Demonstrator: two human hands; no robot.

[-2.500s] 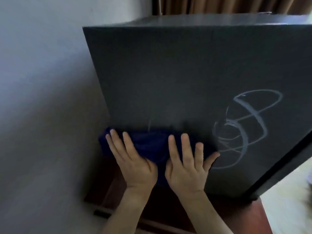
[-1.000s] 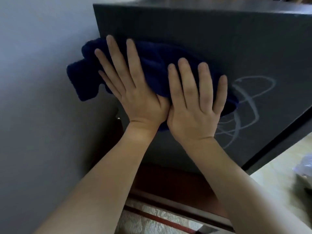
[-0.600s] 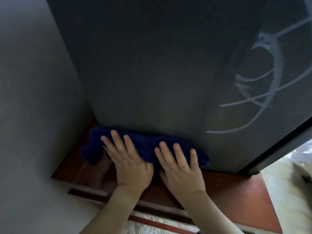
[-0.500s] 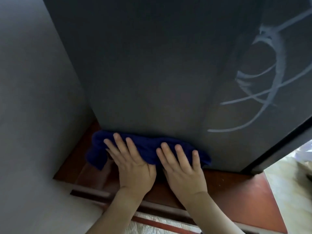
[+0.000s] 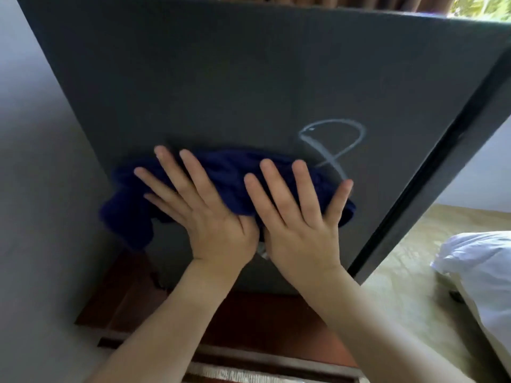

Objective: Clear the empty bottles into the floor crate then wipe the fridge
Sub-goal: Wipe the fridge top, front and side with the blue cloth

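Pressing a dark blue cloth flat against the grey side panel of the fridge, both hands side by side. Left hand has fingers straight and spread, palm on the cloth's middle, fingertips pointing up and slightly left. Right hand likewise flat, fingers splayed, thumb out to the right over the cloth's right end; neither hand grips, both just press. The two hands almost touch at the heel of the palm. Cloth is bunched and runs roughly horizontal across the lower half of the panel; its left end hangs past the fridge's left edge, in front of the wall. A pale loop-shaped smear sits on the panel just above and right of the cloth, its tail running down to the right thumb. Fridge door edge shows as a dark strip running diagonally on the right. Fridge stands on a reddish wooden base, which is visible below the forearms. Pale tiled floor to the right, with a white bed at the right edge. Curtain and a bit of window greenery show above the fridge top. No bottles or crate in view.
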